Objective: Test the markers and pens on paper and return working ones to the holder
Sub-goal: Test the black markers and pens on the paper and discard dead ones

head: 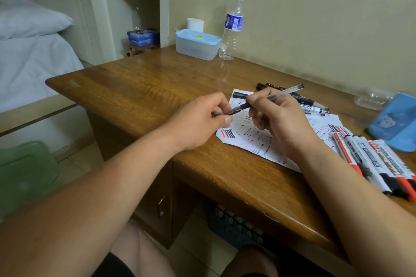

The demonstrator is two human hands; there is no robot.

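Gripping clear gel pen [284, 91] by the barrel: right hand [278, 120], fingers curled round it; left hand [201, 123] pinches its dark tip end; pen held just above scribbled paper [246, 138] on wooden desk [135, 92]; markers [371, 159] in a row near blue holder [396, 123].

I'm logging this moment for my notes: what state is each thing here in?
Gel pen: held in the right hand, tip toward the left hand.
Pen cap: pinched by left fingers at the pen's tip; on or off unclear.
Paper: flat, covered in test strokes.
Markers: capped, lying side by side.
Water bottle: upright, capped.
Container: lid on.
Blue holder: opening out of view.
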